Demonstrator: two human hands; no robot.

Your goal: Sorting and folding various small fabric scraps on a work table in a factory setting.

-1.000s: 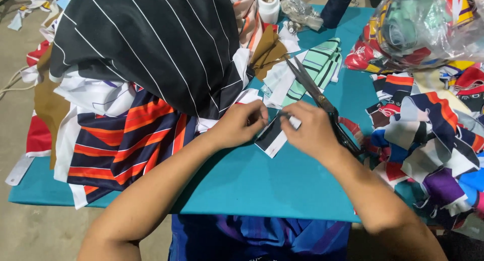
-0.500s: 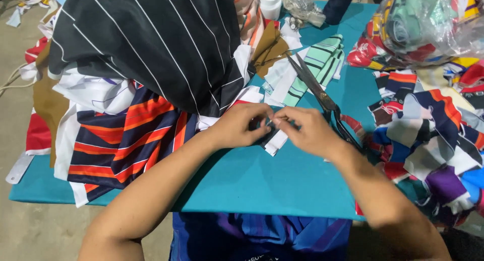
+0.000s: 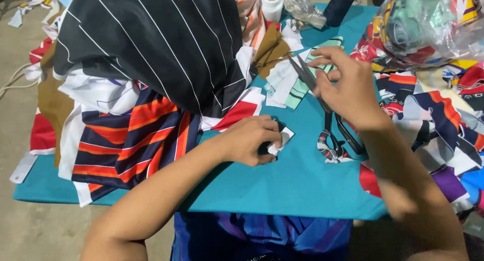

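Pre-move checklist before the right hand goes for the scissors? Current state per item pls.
1. Left hand has the small folded fabric piece pinned on the teal table: ok.
2. Right hand is free, holding nothing: ok.
3. Scissors lie flat on the table, handles toward the person: ok.
4. Blades shut: cannot tell, the right hand covers part of them.
5. Handles free of cloth: not ok, scraps lie at the handle loops.
6. Black striped cloth pile stays off the folded piece: ok.
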